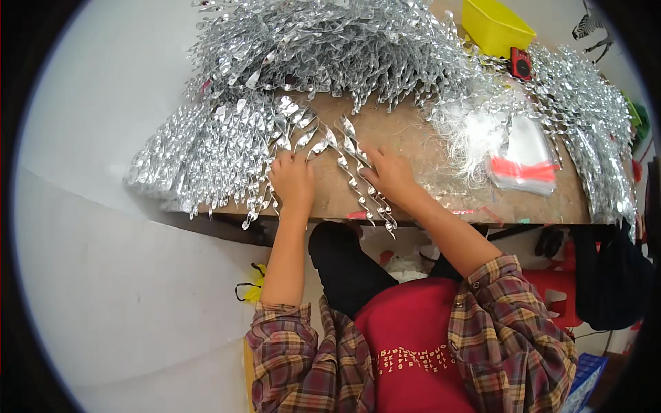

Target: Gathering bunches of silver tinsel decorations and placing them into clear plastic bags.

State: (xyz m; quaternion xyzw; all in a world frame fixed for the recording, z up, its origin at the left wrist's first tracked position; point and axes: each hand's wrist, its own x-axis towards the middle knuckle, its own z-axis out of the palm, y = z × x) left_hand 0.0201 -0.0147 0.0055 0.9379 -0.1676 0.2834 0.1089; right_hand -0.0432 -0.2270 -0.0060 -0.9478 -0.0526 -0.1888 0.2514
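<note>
Several twisted silver foil strands lie across the brown work table between my hands, and their lower ends reach the front edge. My right hand is closed at these strands, with thumb and fingers pinching at their right side. My left hand has its fingers curled down on foil strands at the right border of a thick silver bundle. Its fingertips are partly hidden. Both wrists rest close to the table's front edge. Behind my hands rises a large heap of the same twisted silver foil.
At the back right stand a yellow plastic bin and a small red device. White thread and clear plastic bags with a red band lie on the right. More silver strands hang over the right edge. A white wall is at left.
</note>
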